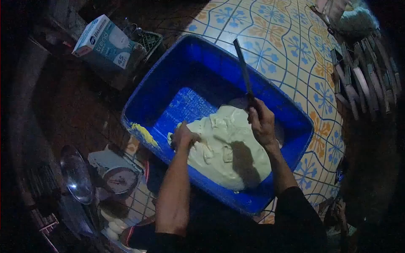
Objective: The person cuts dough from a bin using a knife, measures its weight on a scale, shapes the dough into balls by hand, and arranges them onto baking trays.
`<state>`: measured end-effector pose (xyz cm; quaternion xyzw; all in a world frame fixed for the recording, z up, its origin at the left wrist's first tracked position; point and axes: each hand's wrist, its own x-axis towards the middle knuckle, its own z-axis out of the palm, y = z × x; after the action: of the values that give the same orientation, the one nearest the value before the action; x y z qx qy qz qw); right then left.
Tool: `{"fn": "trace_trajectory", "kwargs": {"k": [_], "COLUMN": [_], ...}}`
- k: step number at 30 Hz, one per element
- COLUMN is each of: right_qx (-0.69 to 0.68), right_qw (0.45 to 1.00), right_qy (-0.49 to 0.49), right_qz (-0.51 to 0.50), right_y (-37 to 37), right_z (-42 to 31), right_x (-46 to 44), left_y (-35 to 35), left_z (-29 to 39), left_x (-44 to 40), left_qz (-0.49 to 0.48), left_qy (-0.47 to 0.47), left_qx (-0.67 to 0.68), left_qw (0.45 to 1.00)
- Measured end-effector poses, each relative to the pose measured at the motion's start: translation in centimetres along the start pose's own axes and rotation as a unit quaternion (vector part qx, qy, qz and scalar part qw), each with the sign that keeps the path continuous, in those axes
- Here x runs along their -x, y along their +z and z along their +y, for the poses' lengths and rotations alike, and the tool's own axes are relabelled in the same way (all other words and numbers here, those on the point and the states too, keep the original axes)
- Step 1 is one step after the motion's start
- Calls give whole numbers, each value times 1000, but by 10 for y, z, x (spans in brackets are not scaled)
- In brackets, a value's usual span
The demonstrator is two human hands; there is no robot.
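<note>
A big mass of pale dough (223,156) lies in a deep blue plastic tub (291,107). At the dough's left edge, my left hand (184,137) has its fingers curled into it, with the fingertips partly hidden. My right hand (262,124) is wrapped around the dark handle of a long, narrow knife (243,67) above the dough's right part. The blade points up and away, across the tub's far wall, and casts no contact on the dough. A dark shadow falls on the dough beneath my right hand.
A dial scale (119,179) with a metal pan (76,175) beside it stands at left. Beyond the tub's left corner is a light-bulb box (105,42). Stacked metal bars or tins (365,76) sit at right on the patterned tile floor (270,38). Yellow residue (144,135) marks the tub's rim.
</note>
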<state>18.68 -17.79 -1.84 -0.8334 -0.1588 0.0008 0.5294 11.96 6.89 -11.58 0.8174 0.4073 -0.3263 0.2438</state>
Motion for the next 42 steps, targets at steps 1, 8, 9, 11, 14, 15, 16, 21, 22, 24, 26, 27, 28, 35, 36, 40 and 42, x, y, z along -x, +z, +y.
{"fn": "trace_trajectory", "kwargs": {"k": [1,8,9,11,14,15,16,21,22,24,26,27,28,35,36,40,42], "right_qx": [1,99,130,114,76,78,56,-69,-85,-56,-14,21,28,-94,-136,-222,-204], "right_qw": [999,945,926,915,914,915,923,965,945,929,914,894,863,891,906,933,935], "right_qy": [32,71,83,106,155,147,136,57,112,100,93,105,103,31,60,81,51], "right_qz": [-37,-304,-344,-372,-366,-368,-355,-247,-294,-351,-396,-436,-493,-444,-397,-271,-286], "right_y": [2,42,48,51,15,9,3,74,78,71,48,39,30,62,70,115,124], "right_z": [3,-18,-26,-49,-69,-76,-80,-68,-80,-86,-90,-95,-106,-103,-89,-57,-44], "right_x": [2,32,43,63,111,126,141,152,149,151,162,165,161,143,132,98,97], "left_y": [4,-21,-28,-62,-98,-100,-101,-118,-123,-140,-155,-156,-158,-251,-264,-295,-292], "left_z": [-18,-17,-17,-21,-39,-44,-42,-33,-43,-76,-97,-108,-117,-184,-198,-266,-291], "left_x": [-26,99,124,158,182,181,186,228,224,212,211,210,209,288,294,270,259], "left_qz": [-2,12,25,22,8,14,18,130,173,146,124,154,183,410,404,429,491], "left_qy": [26,298,314,305,263,266,267,342,338,337,332,342,354,351,330,249,143], "left_qx": [26,242,273,330,433,443,448,437,440,494,532,555,572,247,199,-7,-80], "left_qw": [999,923,909,893,862,856,853,822,814,788,769,743,716,804,830,868,856]}}
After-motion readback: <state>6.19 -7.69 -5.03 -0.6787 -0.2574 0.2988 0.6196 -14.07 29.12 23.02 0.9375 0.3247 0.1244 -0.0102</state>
